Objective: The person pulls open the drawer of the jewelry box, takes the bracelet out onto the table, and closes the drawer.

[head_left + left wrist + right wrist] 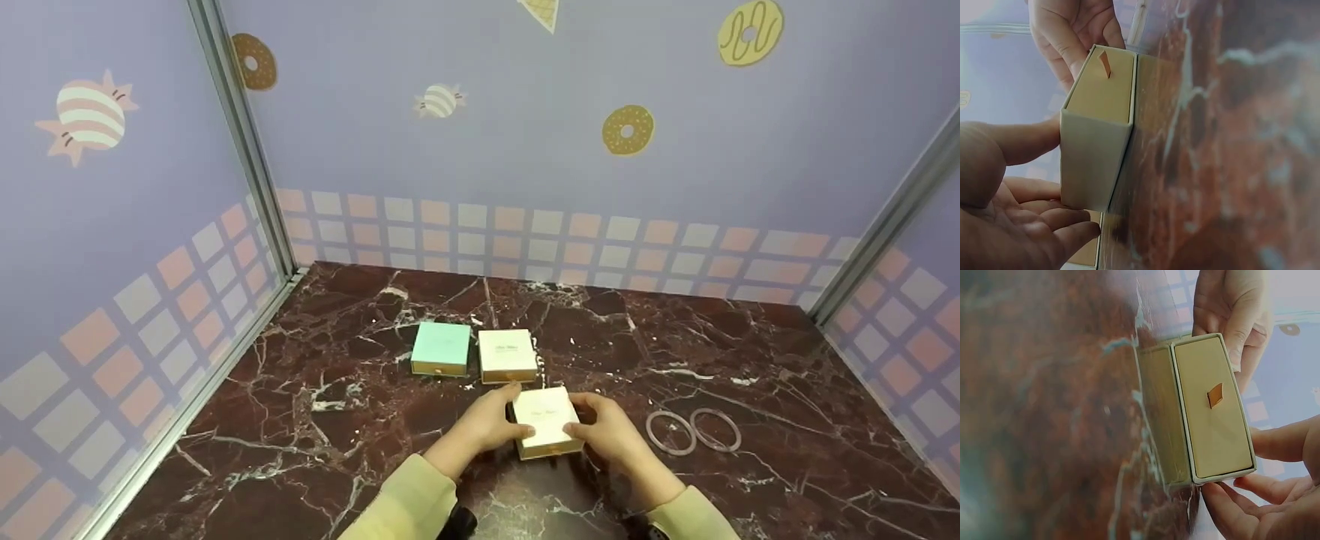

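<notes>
Both hands hold a cream-white drawer box (pixel 545 409) between them, low at the dark marble table. My left hand (pixel 491 420) grips its left side and my right hand (pixel 607 431) its right side, each thumb on the top near the front edge. In the right wrist view the box's tan drawer front (pixel 1207 433) with a small orange pull tab (pixel 1215 395) is flush with the sleeve. Whether the box touches the table is hard to tell. Just behind stand a second cream-white box (pixel 507 350) and, left of it, a mint-green box (pixel 441 343).
Two pale rings (pixel 672 433) lie side by side on the marble table (pixel 315 465), right of my right hand. Lilac panels (pixel 510 150) with printed sweets and tiles enclose the back and sides. Metal posts (pixel 251 142) stand at the corners.
</notes>
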Available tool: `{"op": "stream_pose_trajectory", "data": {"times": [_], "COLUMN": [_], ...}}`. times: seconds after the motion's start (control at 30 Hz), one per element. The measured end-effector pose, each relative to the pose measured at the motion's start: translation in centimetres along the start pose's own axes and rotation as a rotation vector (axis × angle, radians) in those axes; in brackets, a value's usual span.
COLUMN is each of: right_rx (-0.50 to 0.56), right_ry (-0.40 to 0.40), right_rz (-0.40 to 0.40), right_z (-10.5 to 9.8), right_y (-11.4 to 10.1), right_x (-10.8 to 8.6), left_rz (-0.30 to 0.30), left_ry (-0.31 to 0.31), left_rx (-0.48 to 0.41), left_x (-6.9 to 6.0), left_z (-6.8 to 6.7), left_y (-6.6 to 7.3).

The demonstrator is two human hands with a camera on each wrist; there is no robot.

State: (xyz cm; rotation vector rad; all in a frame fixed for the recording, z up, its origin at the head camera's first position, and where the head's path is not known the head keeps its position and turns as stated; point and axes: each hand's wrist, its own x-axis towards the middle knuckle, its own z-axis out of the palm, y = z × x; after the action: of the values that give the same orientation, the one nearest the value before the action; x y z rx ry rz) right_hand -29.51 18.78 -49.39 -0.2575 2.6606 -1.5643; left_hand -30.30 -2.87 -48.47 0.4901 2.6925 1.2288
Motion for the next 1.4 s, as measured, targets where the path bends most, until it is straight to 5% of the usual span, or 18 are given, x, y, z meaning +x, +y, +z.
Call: {"op": "stream_pose_trajectory", "data": {"times": [0.3, 0.7, 1.13, 1.4], "right_rx": [-0.034, -0.312, -0.256, -0.244], "right_ry": [-0.035, 0.029, 0.041, 0.073], "right_rz": [0.004, 0.078, 0.091, 0.083], "right_z": [-0.4, -1.1, -1.0, -0.9], "right_y": [0.2, -0.4, -0.3, 0.1], "right_x": [0.0, -0.2, -0.2, 0.0], "left_rz": [0.01, -0.059, -0.087, -0.046], "left_ry": [0.048, 0.075, 0.062, 0.047], "left_rx": [0.076, 0.102, 0.254, 0.217], "left_x": [0.1, -0.4, -0.9, -0.7], "left_z": [0.0, 0.3, 0.8, 1.0], "left_y": [0.0, 0.7, 1.6, 1.8]}}
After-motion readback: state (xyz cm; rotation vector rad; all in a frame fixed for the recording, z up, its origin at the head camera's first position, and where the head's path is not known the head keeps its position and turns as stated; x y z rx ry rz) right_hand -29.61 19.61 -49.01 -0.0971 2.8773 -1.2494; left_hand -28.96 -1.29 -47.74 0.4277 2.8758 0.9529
